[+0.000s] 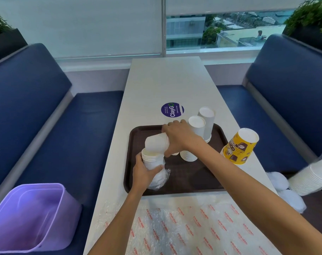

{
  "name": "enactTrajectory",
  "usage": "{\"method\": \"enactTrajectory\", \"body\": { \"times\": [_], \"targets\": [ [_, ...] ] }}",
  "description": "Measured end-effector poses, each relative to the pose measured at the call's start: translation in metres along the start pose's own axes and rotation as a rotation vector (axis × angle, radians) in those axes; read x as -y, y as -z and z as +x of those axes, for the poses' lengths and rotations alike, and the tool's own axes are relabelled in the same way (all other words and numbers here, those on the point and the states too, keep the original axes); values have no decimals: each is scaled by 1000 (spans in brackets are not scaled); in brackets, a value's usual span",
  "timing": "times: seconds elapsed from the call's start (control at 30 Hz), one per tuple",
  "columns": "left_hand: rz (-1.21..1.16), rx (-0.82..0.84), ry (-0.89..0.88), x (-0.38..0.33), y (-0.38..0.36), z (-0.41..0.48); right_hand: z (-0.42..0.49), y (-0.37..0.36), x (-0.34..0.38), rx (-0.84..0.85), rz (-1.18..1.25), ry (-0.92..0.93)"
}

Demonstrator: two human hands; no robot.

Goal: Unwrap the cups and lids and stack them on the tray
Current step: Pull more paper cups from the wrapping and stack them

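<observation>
A dark brown tray (193,183) lies on the white table. My left hand (144,173) grips a short stack of white cups (150,158) with clear plastic wrap (161,178) bunched round its bottom, over the tray's left side. My right hand (178,138) holds some white cups (155,143) tilted sideways just above that stack. Two upside-down stacks of white cups (195,133) (207,122) stand at the tray's far right.
Yellow printed cups (239,146) stand upside down right of the tray. A wrapped sleeve of white cups (311,178) and white lids (277,181) lie on the right bench. Printed bubble wrap (193,227) covers the near table. A purple bin (31,216) sits on the left bench.
</observation>
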State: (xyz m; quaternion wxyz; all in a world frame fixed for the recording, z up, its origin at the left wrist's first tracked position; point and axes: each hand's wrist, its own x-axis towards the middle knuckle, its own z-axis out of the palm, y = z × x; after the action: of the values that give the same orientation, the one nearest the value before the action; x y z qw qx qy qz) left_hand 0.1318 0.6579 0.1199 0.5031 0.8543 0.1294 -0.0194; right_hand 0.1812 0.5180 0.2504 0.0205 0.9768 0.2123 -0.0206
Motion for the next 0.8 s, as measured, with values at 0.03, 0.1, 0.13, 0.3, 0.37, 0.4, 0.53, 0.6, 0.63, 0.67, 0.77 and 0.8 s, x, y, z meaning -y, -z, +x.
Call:
{"method": "enactTrajectory", "body": {
  "times": [0.03,0.1,0.13,0.3,0.37,0.4,0.53,0.6,0.63,0.67,0.77,0.8],
  "targets": [
    [-8,-2,0,0,0,0,-1,2,-2,-44,43,-7],
    [-9,-2,4,1,0,0,-6,7,-6,-216,317,-82],
    [1,0,6,0,-2,1,-9,9,-10,-340,513,-143],
    [3,8,17,-2,-5,2,-17,2,-31,-769,1041,-446],
    [5,7,17,-1,-5,1,-18,-8,-40,-810,1072,-500],
    [4,7,18,-1,-6,1,-18,-14,-44,-819,1087,-528],
    [17,10,19,-1,-5,1,-17,-38,-52,-767,1080,-615],
    [20,14,20,-1,-5,1,-17,-51,-54,-716,1060,-632],
    [19,15,22,-1,-5,1,-17,-57,-55,-683,1055,-643],
    [19,15,24,-1,-5,2,-18,-62,-56,-651,1054,-656],
    [17,16,27,0,-5,2,-19,-74,-52,-693,1008,-694],
    [19,16,29,0,-5,2,-19,-73,-48,-770,973,-711]
  ]
}}
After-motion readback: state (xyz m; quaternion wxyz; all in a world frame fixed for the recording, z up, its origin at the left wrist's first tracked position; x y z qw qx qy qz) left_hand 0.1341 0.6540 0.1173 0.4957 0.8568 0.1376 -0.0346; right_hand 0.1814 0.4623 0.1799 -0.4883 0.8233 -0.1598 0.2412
